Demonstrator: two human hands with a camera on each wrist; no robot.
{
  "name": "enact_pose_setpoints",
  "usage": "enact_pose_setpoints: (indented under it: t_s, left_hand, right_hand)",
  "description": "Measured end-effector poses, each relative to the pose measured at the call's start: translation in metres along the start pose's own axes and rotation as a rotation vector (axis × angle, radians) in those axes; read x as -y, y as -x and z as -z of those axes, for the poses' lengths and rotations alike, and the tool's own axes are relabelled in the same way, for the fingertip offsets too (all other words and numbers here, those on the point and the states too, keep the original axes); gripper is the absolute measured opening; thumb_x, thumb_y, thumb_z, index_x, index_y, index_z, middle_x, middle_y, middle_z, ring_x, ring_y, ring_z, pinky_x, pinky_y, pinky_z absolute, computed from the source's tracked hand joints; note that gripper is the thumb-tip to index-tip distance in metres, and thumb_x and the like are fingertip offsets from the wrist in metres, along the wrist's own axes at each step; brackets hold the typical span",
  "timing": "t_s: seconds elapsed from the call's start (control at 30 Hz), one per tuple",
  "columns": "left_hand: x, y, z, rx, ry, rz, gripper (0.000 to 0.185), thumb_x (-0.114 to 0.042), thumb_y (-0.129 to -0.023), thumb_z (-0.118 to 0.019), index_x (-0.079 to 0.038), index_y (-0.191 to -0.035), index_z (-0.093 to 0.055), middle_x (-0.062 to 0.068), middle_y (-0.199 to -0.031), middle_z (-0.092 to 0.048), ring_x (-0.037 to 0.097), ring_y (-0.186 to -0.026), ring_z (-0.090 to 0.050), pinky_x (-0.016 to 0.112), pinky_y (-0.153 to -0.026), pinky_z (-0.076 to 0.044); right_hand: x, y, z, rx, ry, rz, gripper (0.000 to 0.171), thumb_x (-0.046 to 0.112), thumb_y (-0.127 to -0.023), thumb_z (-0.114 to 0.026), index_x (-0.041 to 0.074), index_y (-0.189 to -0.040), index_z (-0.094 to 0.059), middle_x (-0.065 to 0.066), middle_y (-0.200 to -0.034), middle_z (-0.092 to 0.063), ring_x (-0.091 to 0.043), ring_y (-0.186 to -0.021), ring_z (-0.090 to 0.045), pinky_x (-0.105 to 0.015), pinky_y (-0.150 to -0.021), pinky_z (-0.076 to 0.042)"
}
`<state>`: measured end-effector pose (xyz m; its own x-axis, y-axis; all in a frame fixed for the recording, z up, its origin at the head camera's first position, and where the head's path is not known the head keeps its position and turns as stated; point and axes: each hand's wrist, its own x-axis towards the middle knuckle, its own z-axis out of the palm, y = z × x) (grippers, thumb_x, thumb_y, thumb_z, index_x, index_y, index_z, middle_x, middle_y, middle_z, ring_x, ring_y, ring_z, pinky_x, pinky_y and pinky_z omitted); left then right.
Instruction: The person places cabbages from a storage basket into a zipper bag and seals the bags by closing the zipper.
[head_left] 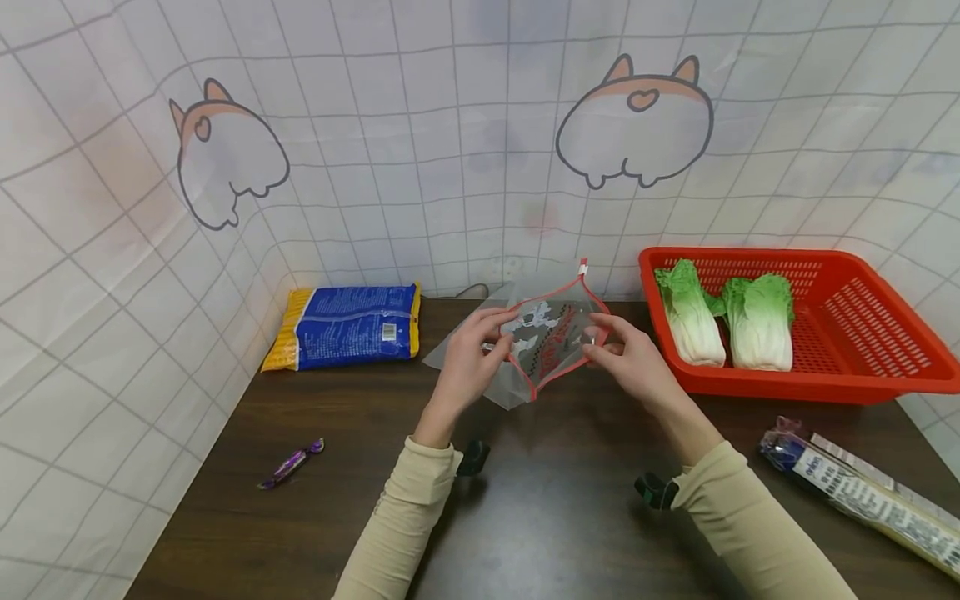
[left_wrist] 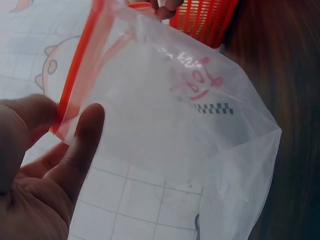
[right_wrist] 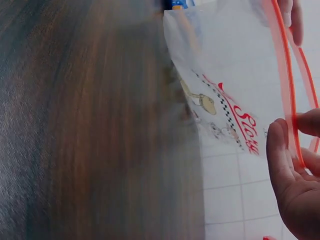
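Note:
A clear zip bag (head_left: 551,337) with a red-edged mouth and printed lettering is held up above the table, its mouth spread apart. My left hand (head_left: 474,354) pinches one side of the red rim between thumb and fingers, as the left wrist view also shows on the bag (left_wrist: 165,100). On the opposite side, my right hand (head_left: 630,354) pinches the rim. In the right wrist view the thumb lies against the outside of the bag (right_wrist: 240,110). A white-and-red slider (head_left: 582,267) sits at the far corner of the mouth.
At the right, a red plastic basket (head_left: 870,333) contains two small cabbages (head_left: 759,321). A long printed packet (head_left: 870,492) lies before it. Left of the hands are a blue-and-yellow package (head_left: 352,327) and a purple wrapped candy (head_left: 291,464). A gridded cloth (head_left: 420,167) hangs behind the table.

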<state>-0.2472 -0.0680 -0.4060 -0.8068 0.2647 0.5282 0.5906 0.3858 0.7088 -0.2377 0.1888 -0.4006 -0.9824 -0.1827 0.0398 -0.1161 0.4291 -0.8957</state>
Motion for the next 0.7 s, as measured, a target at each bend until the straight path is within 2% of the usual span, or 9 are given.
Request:
enact_pose_setpoints:
  t_s: [0.03, 0.1, 0.17, 0.3, 0.47, 0.6, 0.7]
  left_hand:
    - [0.0, 0.0, 0.0, 0.011, 0.019, 0.014, 0.034, -0.006, -0.095, -0.062, -0.008, -0.129, -0.064, 0.008, -0.126, -0.06, 0.013, -0.078, -0.067, 0.025, -0.069, -0.056]
    - [0.001, 0.001, 0.0, 0.037, 0.043, 0.032, 0.036, -0.007, -0.095, -0.063, -0.009, -0.131, -0.062, 0.008, -0.126, -0.061, 0.015, -0.077, -0.068, 0.026, -0.067, -0.056]
    - [0.001, 0.001, -0.001, 0.061, 0.061, 0.05, 0.04, -0.008, -0.094, -0.065, -0.01, -0.133, -0.061, 0.008, -0.123, -0.062, 0.017, -0.074, -0.069, 0.027, -0.065, -0.055]
    - [0.0, 0.001, -0.002, 0.094, 0.072, 0.075, 0.044, -0.011, -0.093, -0.067, -0.012, -0.136, -0.059, 0.006, -0.117, -0.062, 0.017, -0.074, -0.068, 0.026, -0.063, -0.054]
    - [-0.002, 0.001, -0.004, 0.104, 0.115, 0.121, 0.045, -0.011, -0.094, -0.067, -0.013, -0.137, -0.058, 0.006, -0.118, -0.061, 0.016, -0.074, -0.068, 0.029, -0.065, -0.055]
    - [-0.003, 0.002, -0.003, 0.095, 0.192, 0.161, 0.044, -0.01, -0.094, -0.066, -0.013, -0.137, -0.058, 0.007, -0.121, -0.06, 0.017, -0.072, -0.068, 0.04, -0.064, -0.056]
    - [-0.004, 0.002, -0.003, 0.096, 0.223, 0.172, 0.045, -0.01, -0.094, -0.066, -0.014, -0.138, -0.057, 0.008, -0.119, -0.06, 0.02, -0.072, -0.069, 0.046, -0.064, -0.056]
  right_hand:
    - [-0.005, -0.002, 0.001, 0.006, 0.014, 0.006, 0.06, 0.02, -0.095, -0.065, 0.006, -0.148, -0.039, -0.019, -0.134, -0.056, -0.03, -0.093, -0.068, -0.034, -0.084, -0.054]
    - [-0.004, -0.002, 0.005, 0.032, 0.064, 0.011, 0.06, 0.021, -0.096, -0.064, 0.006, -0.148, -0.04, -0.018, -0.133, -0.057, -0.029, -0.095, -0.068, -0.04, -0.086, -0.053]
    - [-0.001, -0.002, 0.01, 0.07, 0.122, 0.024, 0.058, 0.022, -0.096, -0.064, 0.005, -0.146, -0.042, -0.018, -0.126, -0.06, -0.027, -0.095, -0.069, -0.042, -0.084, -0.052]
    - [0.009, 0.0, 0.023, 0.131, 0.232, 0.06, 0.052, 0.022, -0.095, -0.065, 0.003, -0.141, -0.049, -0.016, -0.111, -0.062, -0.024, -0.09, -0.07, -0.037, -0.074, -0.051]
    - [0.02, 0.002, 0.037, 0.151, 0.288, 0.089, 0.046, 0.019, -0.096, -0.063, 0.0, -0.137, -0.053, -0.018, -0.12, -0.063, -0.026, -0.09, -0.069, -0.036, -0.075, -0.055]
    - [0.022, 0.002, 0.043, 0.154, 0.296, 0.11, 0.045, 0.02, -0.097, -0.063, 0.0, -0.136, -0.053, -0.018, -0.121, -0.062, -0.028, -0.093, -0.068, -0.037, -0.077, -0.055]
    - [0.022, 0.002, 0.045, 0.141, 0.298, 0.118, 0.045, 0.023, -0.096, -0.063, 0.002, -0.135, -0.055, -0.016, -0.12, -0.063, -0.025, -0.09, -0.068, -0.036, -0.077, -0.054]
